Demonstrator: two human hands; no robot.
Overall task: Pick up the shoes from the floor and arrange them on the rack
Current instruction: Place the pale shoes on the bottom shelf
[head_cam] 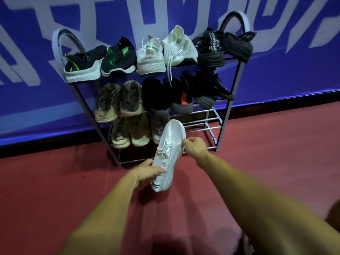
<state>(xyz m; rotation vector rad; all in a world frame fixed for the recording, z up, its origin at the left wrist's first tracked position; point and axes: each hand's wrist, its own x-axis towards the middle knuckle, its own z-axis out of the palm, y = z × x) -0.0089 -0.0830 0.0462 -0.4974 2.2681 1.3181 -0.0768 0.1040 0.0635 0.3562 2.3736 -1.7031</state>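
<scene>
The blue wall banner (276, 70) with pale block lettering stands behind a dark red matte floor (276, 144). A three-tier metal rack (202, 127) with dark posts, arched ends and chrome rods holds the black-and-green trainers (117, 57), white knit trainers (165, 50), black knit shoes (211, 50) and tan mesh shoes (119, 100). The white mesh lace-up shoe (168, 150) is held above the floor in front of the lowest tier, toe towards the rods. The left hand (147, 172) grips its heel end. The right hand (193, 147) pinches its side edge at midfoot.
</scene>
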